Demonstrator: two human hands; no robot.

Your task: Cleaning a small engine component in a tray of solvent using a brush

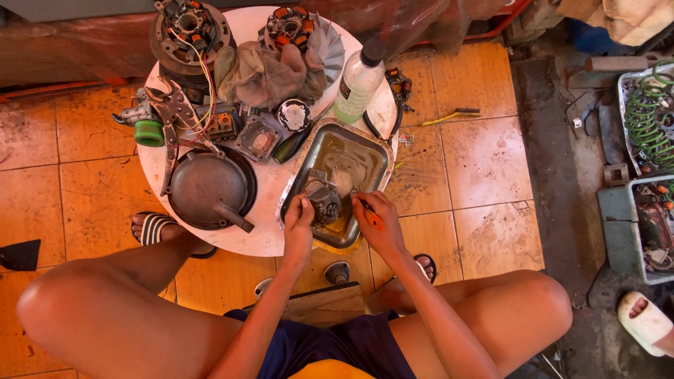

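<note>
- We take the metal tray [365, 151] on the round white table [270, 235] as our landmark; it holds brownish liquid.
- Far left of the tray, we see pliers [172, 116] and a green-capped fitting [147, 132].
- Just left of the tray sits a dark round lid with a spout [209, 188].
- Up and left of the tray lie a wired motor coil [189, 31] and a grey rag [263, 76].
- At the tray's near edge, our left hand [298, 221] is closed in a pinch on a small dark engine part [324, 200] that sits in the liquid.
- Our right hand [379, 221], at the tray's near right corner, is curled around an orange-handled tool [372, 217] whose tip touches the part.
- Just above the tray stands a clear plastic bottle [358, 81].
- Right of the tray, on the orange tiled floor [484, 168], lies a wire brush [453, 116].
</note>
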